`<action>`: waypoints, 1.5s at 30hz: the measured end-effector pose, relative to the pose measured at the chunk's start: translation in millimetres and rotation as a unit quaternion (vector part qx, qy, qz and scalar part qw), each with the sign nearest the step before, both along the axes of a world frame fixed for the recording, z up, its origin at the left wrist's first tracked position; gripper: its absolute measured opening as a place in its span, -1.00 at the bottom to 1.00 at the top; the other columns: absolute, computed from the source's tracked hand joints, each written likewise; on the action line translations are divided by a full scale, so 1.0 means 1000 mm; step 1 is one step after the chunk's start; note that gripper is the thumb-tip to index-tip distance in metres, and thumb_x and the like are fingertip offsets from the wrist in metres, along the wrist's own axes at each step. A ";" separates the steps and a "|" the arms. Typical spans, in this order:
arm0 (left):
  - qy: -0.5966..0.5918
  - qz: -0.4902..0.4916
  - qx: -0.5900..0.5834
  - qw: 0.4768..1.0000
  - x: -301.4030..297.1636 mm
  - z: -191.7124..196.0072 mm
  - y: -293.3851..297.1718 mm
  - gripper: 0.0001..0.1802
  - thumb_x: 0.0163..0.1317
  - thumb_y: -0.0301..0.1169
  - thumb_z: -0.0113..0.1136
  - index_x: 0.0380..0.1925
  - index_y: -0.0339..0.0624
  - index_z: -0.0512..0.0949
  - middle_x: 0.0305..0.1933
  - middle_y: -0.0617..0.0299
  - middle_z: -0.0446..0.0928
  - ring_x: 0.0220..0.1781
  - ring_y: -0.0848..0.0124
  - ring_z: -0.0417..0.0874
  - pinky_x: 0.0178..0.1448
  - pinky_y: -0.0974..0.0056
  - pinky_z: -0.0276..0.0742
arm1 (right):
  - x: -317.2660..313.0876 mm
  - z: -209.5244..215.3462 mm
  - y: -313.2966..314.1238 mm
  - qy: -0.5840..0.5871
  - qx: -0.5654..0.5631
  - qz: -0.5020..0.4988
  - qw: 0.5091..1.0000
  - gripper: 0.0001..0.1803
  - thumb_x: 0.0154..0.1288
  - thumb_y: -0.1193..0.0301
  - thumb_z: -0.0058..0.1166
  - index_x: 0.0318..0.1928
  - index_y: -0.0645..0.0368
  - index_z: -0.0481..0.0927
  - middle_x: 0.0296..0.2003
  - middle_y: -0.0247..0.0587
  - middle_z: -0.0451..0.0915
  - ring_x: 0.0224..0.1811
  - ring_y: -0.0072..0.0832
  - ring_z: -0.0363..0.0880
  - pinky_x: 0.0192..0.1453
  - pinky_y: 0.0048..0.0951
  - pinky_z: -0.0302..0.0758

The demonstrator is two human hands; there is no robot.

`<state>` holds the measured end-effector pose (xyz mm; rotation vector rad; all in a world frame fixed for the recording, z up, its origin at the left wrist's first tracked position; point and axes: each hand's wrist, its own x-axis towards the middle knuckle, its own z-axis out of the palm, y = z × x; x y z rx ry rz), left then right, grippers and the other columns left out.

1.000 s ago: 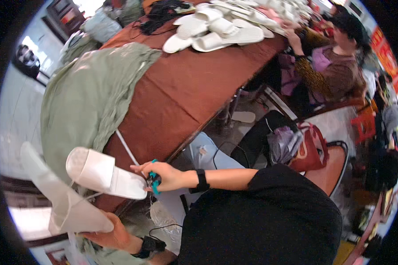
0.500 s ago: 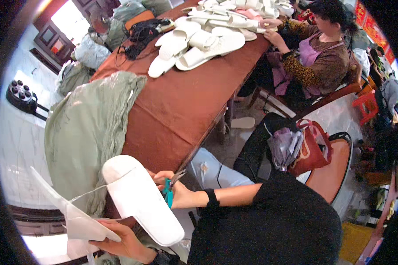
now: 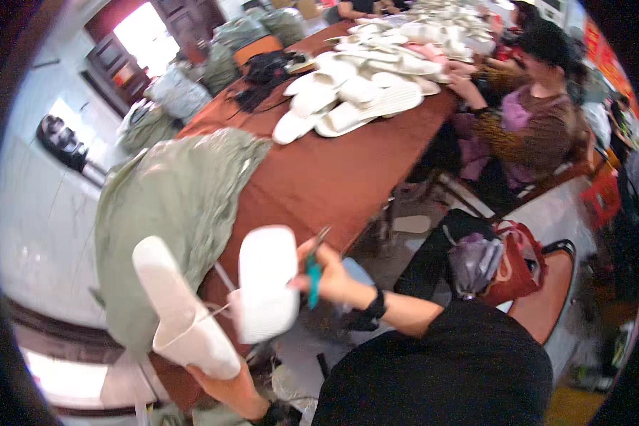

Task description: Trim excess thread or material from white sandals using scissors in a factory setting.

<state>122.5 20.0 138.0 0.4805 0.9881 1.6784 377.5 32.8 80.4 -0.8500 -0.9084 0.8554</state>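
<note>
My left hand (image 3: 231,390) grips one end of a white slide slipper (image 3: 184,305), which tilts up to the left with its broad strap showing. A second white slipper (image 3: 268,284) stands nearly upright beside it, its flat sole toward me. Between the two slippers runs a thin pale strand (image 3: 220,309). My right hand (image 3: 337,275) is closed around small teal-handled scissors (image 3: 313,277), their dark blades pointing up. Its fingers reach the right edge of the second slipper; motion blur hides how firmly they hold it.
A heap of white slippers (image 3: 376,92) covers the far part of the brown-covered table (image 3: 319,192). A green sack (image 3: 170,206) lies along the table's left side. A person (image 3: 529,128) works at the right edge, near a red bag (image 3: 515,263) on a chair.
My view has shifted, moving the table right and down in the picture. The left slipper has turned to show its strap; the second has turned more upright. My right hand has moved rightward and up.
</note>
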 end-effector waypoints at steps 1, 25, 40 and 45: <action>-0.097 -0.014 -0.006 0.995 -0.004 0.003 0.002 -0.46 0.27 -0.18 0.04 0.20 -0.15 0.28 0.23 0.05 0.36 0.21 0.15 0.41 0.22 0.01 0.41 | 0.013 0.007 0.001 -0.003 -0.013 -0.020 1.000 -0.61 -0.01 0.45 0.33 -0.18 0.12 0.42 -0.32 -0.38 0.49 -0.24 -0.59 0.47 -0.14 -0.50 0.45; 0.277 -0.308 -0.008 0.910 -0.063 -0.022 0.014 -0.51 0.00 -0.45 0.29 -0.04 -0.38 0.43 -0.06 0.11 0.52 -0.03 0.37 0.53 0.08 0.27 0.42 | 0.050 0.010 0.066 0.024 -0.126 0.271 0.954 -0.64 0.01 0.55 0.30 -0.18 0.15 0.42 -0.33 -0.27 0.56 -0.25 -0.56 0.52 -0.18 -0.55 0.43; 0.200 -0.147 -0.042 0.968 -0.039 -0.091 0.067 -0.61 0.19 -0.43 0.20 -0.02 -0.37 0.40 -0.10 0.14 0.51 -0.14 0.43 0.55 -0.10 0.37 0.49 | 0.070 0.055 0.079 -0.708 0.216 0.125 0.660 -0.79 -0.05 0.46 0.09 -0.30 0.00 0.48 -0.58 -0.23 0.47 -0.45 -0.18 0.50 -0.39 -0.18 0.36; 0.362 -0.188 -0.022 0.913 -0.041 -0.084 0.058 -0.62 0.21 -0.38 0.16 -0.06 -0.44 0.43 -0.14 0.12 0.51 -0.11 0.42 0.51 0.00 0.35 0.42 | 0.086 -0.013 0.031 -0.566 0.021 0.144 0.811 -0.65 0.15 0.23 0.11 -0.11 0.08 0.41 -0.54 -0.09 0.52 -0.44 -0.14 0.55 -0.36 -0.20 0.46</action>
